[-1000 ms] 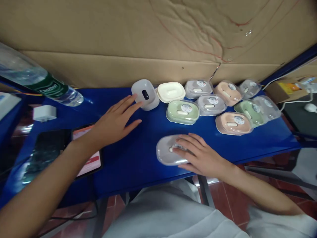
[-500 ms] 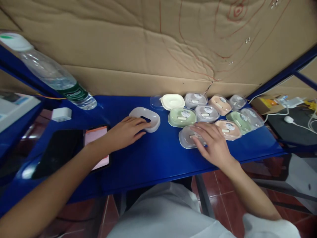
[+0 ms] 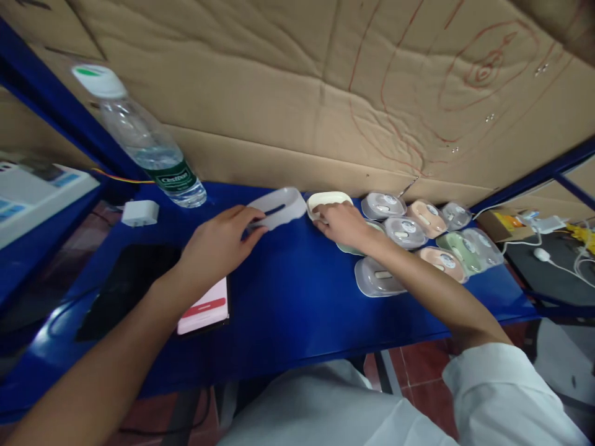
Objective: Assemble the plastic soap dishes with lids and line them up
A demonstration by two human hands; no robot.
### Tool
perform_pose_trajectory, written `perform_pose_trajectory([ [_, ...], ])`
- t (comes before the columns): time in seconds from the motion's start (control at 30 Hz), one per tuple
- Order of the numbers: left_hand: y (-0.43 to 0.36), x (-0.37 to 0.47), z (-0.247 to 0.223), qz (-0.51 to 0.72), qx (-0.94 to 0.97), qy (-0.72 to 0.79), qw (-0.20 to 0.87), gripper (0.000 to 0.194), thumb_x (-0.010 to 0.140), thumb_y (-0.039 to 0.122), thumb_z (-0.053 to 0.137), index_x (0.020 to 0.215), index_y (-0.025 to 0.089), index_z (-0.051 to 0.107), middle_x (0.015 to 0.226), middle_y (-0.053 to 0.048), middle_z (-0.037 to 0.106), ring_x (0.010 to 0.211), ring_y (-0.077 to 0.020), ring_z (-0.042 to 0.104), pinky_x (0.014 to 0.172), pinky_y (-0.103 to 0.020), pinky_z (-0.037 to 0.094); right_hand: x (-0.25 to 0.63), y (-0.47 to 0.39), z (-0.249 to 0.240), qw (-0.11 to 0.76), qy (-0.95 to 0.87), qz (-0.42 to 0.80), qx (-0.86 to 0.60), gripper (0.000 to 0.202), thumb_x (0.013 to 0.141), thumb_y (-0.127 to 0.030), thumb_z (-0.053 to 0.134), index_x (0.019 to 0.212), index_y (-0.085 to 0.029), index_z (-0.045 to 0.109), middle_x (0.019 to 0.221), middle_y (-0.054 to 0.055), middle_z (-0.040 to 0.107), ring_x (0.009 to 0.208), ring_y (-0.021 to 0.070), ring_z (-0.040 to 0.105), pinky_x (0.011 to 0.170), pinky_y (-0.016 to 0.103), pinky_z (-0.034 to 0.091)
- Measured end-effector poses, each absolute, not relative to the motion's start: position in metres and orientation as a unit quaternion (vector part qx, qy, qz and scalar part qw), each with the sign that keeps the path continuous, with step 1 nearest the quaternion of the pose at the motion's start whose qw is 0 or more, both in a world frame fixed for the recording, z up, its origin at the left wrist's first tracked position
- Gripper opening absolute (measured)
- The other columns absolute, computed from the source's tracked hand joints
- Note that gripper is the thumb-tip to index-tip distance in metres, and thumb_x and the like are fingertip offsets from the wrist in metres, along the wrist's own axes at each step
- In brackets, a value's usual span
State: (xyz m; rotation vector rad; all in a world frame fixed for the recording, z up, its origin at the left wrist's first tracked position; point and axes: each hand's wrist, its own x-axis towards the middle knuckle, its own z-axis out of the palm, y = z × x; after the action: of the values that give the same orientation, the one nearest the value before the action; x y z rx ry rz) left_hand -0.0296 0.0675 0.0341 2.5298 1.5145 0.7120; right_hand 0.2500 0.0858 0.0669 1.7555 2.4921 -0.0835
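My left hand [image 3: 227, 241] pinches the left end of a whitish translucent lid [image 3: 289, 212] with an oval slot, and the lid is tilted up off the blue table. My right hand [image 3: 341, 222] reaches to a cream oval dish [image 3: 328, 197] at the back, its fingers curled over the near edge. The right forearm crosses above a green lidded box [image 3: 349, 249] and partly hides it. Just right of that stands a greyish lidded box [image 3: 403, 232]. Closest to the front edge is another clear-lidded box [image 3: 374, 275].
Several more lidded boxes in peach [image 3: 426, 217], green and grey fill the table's right side. At left are a water bottle [image 3: 170, 164], a white charger [image 3: 140, 212], a dark flat object [image 3: 125, 285] and a lit phone [image 3: 204, 313]. Cardboard [image 3: 279, 93] walls the back.
My right hand has left the front clear-lidded box and moved back and left to the cream dish. My left hand has raised and tilted the translucent lid. The camera view has shifted.
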Motion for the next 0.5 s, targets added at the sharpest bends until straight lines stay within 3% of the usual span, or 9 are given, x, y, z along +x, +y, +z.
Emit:
perform_pose_trajectory([
  [0.13,0.065,-0.031,0.045,0.289,0.772,0.566,0.016,0.032,0.108,0.041,0.056,0.126,0.02,0.07,0.117,-0.012,0.077,0.102,-0.0317,0.077,0.084,-0.041,0.059,0.228,0.079,0.054,-0.041,0.885,-0.128,0.445,0.041,0.111,-0.022,0.051,0.15,-0.015,0.063,0.149,0.012,0.071,0.137,0.0264,0.068,0.116,0.038,0.05],
  [0.2,0.063,-0.029,0.043,0.272,0.779,0.565,0.01,0.032,0.108,0.039,0.055,0.128,0.019,0.07,0.118,-0.012,0.077,0.106,-0.0332,0.076,0.082,-0.041,0.059,0.226,0.079,0.053,-0.074,0.896,-0.134,0.418,0.04,0.111,-0.018,0.047,0.147,-0.016,0.065,0.152,0.012,0.068,0.139,0.0256,0.065,0.116,0.039,0.049],
  [0.37,0.059,-0.023,0.028,0.207,0.828,0.521,-0.002,0.03,0.108,0.031,0.056,0.129,0.018,0.073,0.12,-0.013,0.077,0.111,-0.0342,0.074,0.076,-0.04,0.058,0.244,0.062,0.059,0.002,0.88,-0.048,0.473,0.033,0.112,-0.021,0.046,0.128,-0.014,0.075,0.132,0.016,0.076,0.124,0.031,0.07,0.106,0.045,0.05],
  [0.5,0.055,-0.017,0.02,0.192,0.886,0.42,-0.033,0.027,0.11,0.028,0.057,0.127,0.02,0.075,0.117,-0.011,0.078,0.106,-0.0309,0.074,0.084,-0.041,0.057,0.27,0.049,0.062,0.024,0.881,-0.028,0.472,0.037,0.113,-0.023,0.044,0.136,-0.017,0.073,0.141,0.014,0.073,0.132,0.0312,0.067,0.109,0.047,0.05],
])
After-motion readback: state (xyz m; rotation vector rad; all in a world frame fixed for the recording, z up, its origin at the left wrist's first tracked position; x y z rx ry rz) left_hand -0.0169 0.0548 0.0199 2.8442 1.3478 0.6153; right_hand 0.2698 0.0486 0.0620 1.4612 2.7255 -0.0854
